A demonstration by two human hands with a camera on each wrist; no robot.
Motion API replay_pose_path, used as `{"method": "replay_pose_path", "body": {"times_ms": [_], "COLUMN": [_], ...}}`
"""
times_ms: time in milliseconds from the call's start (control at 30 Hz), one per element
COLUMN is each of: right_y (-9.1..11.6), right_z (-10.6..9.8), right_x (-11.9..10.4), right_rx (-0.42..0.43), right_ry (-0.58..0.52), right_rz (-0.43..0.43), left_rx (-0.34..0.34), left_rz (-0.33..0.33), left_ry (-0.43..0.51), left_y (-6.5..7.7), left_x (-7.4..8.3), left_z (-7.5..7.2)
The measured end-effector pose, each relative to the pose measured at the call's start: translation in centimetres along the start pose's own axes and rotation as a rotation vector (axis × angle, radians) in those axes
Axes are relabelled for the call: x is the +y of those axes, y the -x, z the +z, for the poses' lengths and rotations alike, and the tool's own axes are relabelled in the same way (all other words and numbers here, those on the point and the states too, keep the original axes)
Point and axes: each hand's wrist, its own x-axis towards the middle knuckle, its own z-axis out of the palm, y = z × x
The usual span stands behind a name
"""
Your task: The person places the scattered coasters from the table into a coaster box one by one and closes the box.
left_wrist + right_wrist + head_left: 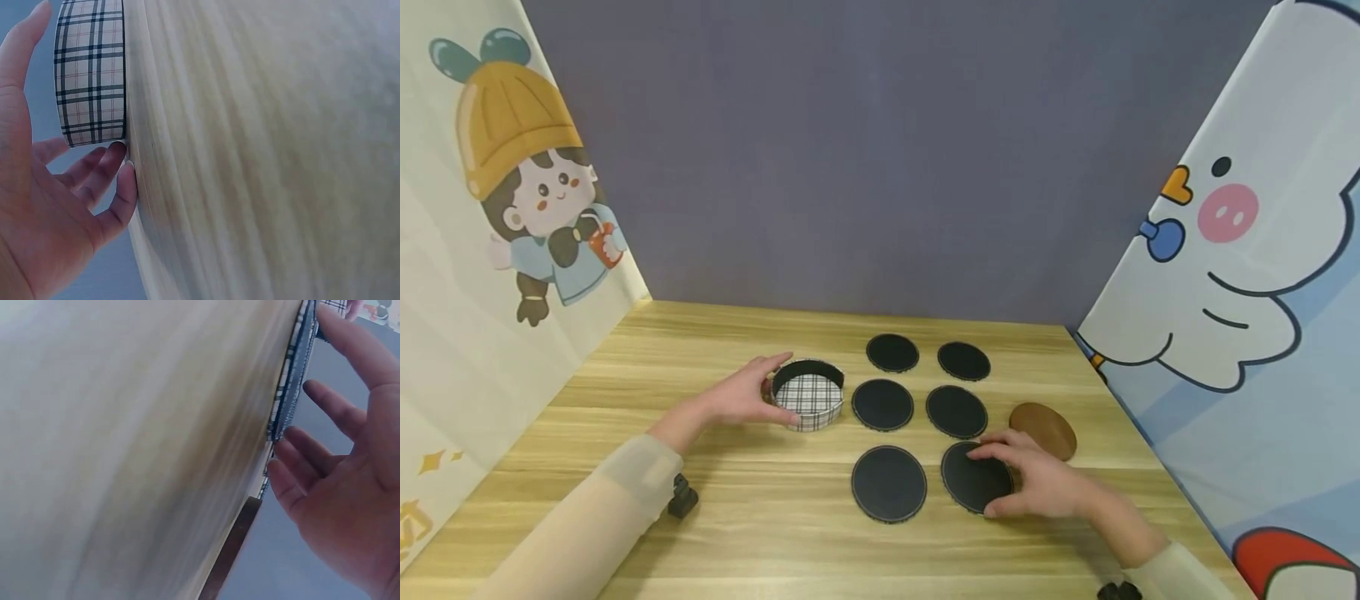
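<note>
A round, plaid-lined coaster holder [808, 419] with a dark inner wall stands on the table, its plaid side [92, 75] seen close in the left wrist view. My left hand [747, 393] spreads around its left side, thumb at the front and fingers behind. Whether all fingertips touch it, I cannot tell. Over the nearest right black coaster [973, 479] reaches my right hand [1037, 479], fingers spread and thumb by its near edge. That coaster's rim [289, 381] has a plaid edge in the right wrist view, and the right hand [350, 469] shows loosely extended fingers.
Other black round coasters [889, 484] lie flat in two columns between the hands and farther back. A brown oval piece [1043, 431] lies just beyond the right hand. Grey panel [850, 167] closes the back; printed panels flank the wooden table [760, 533].
</note>
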Motion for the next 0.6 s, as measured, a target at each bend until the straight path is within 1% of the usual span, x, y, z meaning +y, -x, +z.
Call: {"method": "replay_pose_path", "body": {"times_ms": [133,300,600], "right_y": [-0.02,-0.2,-0.37], "right_z": [0.28,0.53,0.58], "right_x": [0.29,0.49,0.2], "right_rx": [-0.018,-0.017,-0.026], "right_ry": [-0.008,-0.002,-0.002], "right_rz": [-0.01,-0.019,-0.008], "left_rx": [-0.003,-0.014,-0.014], "left_rz": [0.008,0.008,0.003], "left_ry": [-0.008,-0.002,0.012], "left_y": [-0.03,0.04,-0.09], "left_x": [-0.08,-0.12,-0.17], "left_z": [-0.05,-0.02,0.1]}}
